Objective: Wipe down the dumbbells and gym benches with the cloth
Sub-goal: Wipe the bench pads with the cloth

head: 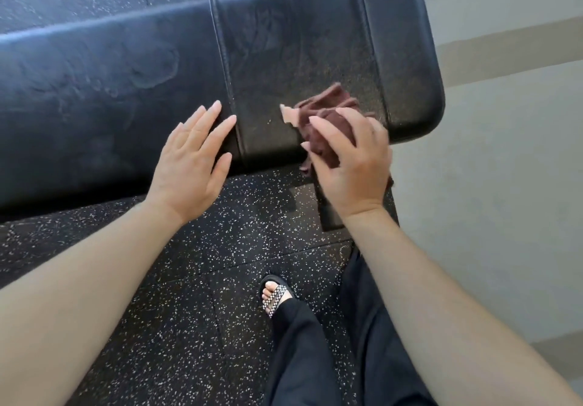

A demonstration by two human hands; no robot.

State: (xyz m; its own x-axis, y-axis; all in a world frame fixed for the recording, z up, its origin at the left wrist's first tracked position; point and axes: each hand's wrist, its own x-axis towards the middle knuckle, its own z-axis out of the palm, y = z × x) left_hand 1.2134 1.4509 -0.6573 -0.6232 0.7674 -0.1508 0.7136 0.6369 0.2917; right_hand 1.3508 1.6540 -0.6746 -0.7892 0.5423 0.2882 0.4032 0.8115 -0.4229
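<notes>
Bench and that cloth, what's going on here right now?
A person is wiping a black padded gym bench. The right hand grips a bunched maroon cloth against the pad near its end, close to the front edge. The left hand is open, its fingers spread over the pad beside a seam. Streaks and smears show across the upholstery. The person stands on speckled rubber flooring; no dumbbells are in view.

speckled black rubber floor (176, 295) under both hands; checkered sandal (276, 298) and black trousers (362, 342) below the right hand; pale wall (504, 185) right of it.
</notes>
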